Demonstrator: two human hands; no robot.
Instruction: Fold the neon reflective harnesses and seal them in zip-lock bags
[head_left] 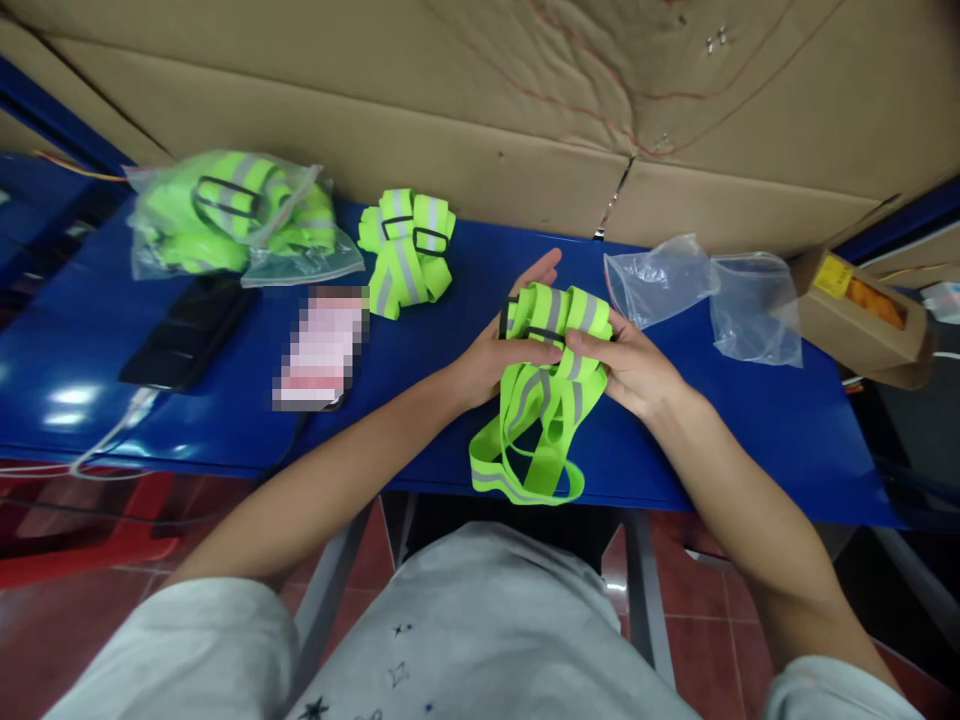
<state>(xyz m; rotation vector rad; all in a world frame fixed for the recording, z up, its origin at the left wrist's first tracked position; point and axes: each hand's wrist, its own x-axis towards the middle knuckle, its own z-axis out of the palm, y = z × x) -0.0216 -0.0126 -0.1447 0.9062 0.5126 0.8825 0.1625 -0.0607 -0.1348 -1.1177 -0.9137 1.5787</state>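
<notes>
A neon-green reflective strap vest (555,330) with grey stripes and black buckles is between my two hands, above the front part of the blue table. My left hand (491,350) grips its left side, thumb across the front, some fingers stretched out behind. My right hand (634,360) closes on the right side, thumb pressed on the folded bands. Loose loops of the vest hang down toward the table edge. A second, folded strap vest (409,250) lies left of my hands, apart from them.
Farther left a clear plastic bag (240,225) holds more green straps. Before it lie a black phone (191,330) with a white cable and a phone with a blurred screen (322,350). At right are clear zip bags (660,280) and a cardboard box (862,315). Cardboard walls the back.
</notes>
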